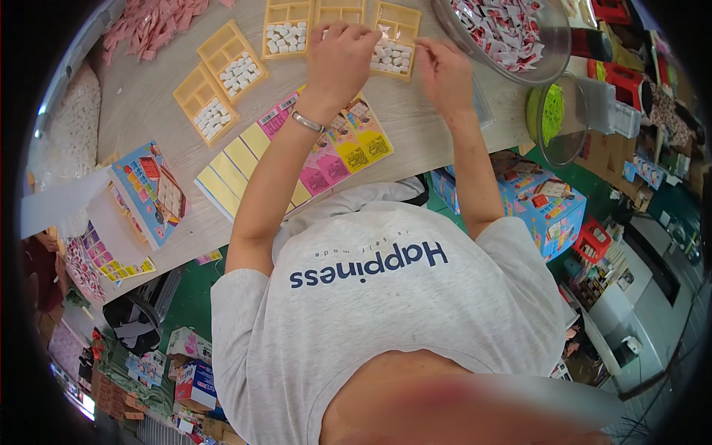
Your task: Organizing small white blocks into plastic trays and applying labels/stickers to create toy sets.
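Filling the yellow tray at 12 o'clock on the tabletop seems the step in hand; white pieces sit inside. Left hand and right hand flank it, fingers curled; whether they grip anything, I cannot tell. Next likely calls for sachets at 1 o'clock.

Trays are pale yellow, pieces white, packets pink. Sheet shows yellow, pink blocks. Sachets look red-and-white, blurry there. Box is blue. Shirt is heather grey, lettering navy. Table: greyish woodgrain.
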The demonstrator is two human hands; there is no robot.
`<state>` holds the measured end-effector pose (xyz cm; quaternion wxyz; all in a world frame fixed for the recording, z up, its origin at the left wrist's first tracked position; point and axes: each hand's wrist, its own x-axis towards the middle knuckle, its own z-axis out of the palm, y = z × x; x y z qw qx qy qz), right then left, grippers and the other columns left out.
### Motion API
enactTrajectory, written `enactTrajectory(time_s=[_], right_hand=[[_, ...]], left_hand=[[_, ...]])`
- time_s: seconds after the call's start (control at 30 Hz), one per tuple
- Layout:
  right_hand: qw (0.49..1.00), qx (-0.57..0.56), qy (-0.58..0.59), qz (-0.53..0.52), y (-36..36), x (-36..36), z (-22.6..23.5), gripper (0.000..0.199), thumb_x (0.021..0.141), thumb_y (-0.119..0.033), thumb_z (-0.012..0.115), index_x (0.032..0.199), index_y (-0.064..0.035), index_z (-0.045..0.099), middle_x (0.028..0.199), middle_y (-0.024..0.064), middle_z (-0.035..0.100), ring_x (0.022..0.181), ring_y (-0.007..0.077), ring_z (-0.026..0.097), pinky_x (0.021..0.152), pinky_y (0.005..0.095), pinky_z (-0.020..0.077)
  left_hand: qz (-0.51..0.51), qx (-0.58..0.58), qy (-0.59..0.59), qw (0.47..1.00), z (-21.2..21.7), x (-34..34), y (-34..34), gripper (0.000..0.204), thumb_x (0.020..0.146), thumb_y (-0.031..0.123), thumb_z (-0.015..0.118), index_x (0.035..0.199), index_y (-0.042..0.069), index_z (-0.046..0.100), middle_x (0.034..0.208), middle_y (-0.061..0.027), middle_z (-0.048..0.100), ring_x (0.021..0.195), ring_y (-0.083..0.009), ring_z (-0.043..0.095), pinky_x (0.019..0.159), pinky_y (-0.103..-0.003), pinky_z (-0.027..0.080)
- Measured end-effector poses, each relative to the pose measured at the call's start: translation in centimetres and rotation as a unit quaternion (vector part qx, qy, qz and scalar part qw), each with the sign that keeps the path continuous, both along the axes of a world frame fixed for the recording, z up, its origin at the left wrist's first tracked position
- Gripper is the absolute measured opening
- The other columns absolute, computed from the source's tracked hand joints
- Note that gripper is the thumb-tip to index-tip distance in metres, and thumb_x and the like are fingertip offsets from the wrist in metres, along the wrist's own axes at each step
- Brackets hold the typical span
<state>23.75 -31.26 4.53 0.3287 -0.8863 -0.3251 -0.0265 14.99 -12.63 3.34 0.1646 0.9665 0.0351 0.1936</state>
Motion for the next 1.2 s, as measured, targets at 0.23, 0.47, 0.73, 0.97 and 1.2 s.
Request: enactTrajectory(time_s=[0.23,0.47,0.73,0.97,1.2], right_hand=[[0.997,-0.069,-0.033,0.013,-0.4,-1.7,-1.2,0.027,0.088,-0.017,0.07,0.114,-0.0144,0.072,0.077,0.0093,0.065,0.065,0.0243,0.063,0.062,0.0355,0.0503],[0.999,-0.008,-0.038,0.024,0.6,-2.2,1.1,0.025,0.094,-0.019,0.064,0.116,-0.0089,0.069,0.07,0.0032,0.059,0.06,0.0169,0.057,0.058,0.0311,0.0467],[0.881,0.235,0.402,0.089,10.1,-3.3,1.2,0.03,0.106,-0.023,0.048,0.11,-0.0015,0.068,0.064,-0.012,0.037,0.057,-0.0004,0.029,0.049,0.0198,0.0213],[0.863,0.187,0.442,0.158,18.9,-7.2,0.3,0.034,0.107,-0.028,0.045,0.105,-0.0023,0.068,0.063,-0.0105,0.033,0.056,-0.0002,0.029,0.05,0.0197,0.0222],[0.818,0.169,0.511,0.206,23.3,-10.7,0.5,0.051,0.107,-0.041,0.028,0.112,-0.002,0.059,0.065,-0.0065,0.036,0.056,0.0047,0.031,0.051,0.0212,0.0246]], left_hand=[[-0.056,0.062,0.08,0.993,-2.4,-1.1,-3.5,0.076,0.087,0.057,0.06,0.147,0.014,0.045,0.154,-0.0053,0.041,0.145,-0.0246,0.033,0.118,-0.054,0.019],[0.04,-0.017,0.061,0.997,0.7,-3.4,-1.4,0.081,0.085,0.063,0.058,0.143,0.007,0.047,0.152,-0.0117,0.041,0.144,-0.0288,0.032,0.116,-0.06,0.019],[0.254,0.111,0.107,0.955,-0.1,-15.5,14.4,0.047,0.097,0.03,0.055,0.142,0.015,0.05,0.149,-0.0027,0.048,0.142,-0.028,0.037,0.117,-0.059,0.019],[0.253,0.024,0.1,0.962,-2.3,-21.7,12.8,0.069,0.095,0.047,0.057,0.153,0.016,0.034,0.158,-0.0037,0.035,0.147,-0.0286,0.029,0.117,-0.058,0.017],[0.3,-0.048,0.043,0.952,-1.1,-23.0,12.4,0.09,0.088,0.059,0.061,0.154,0.007,0.028,0.16,-0.0126,0.028,0.148,-0.034,0.025,0.117,-0.056,0.019]])
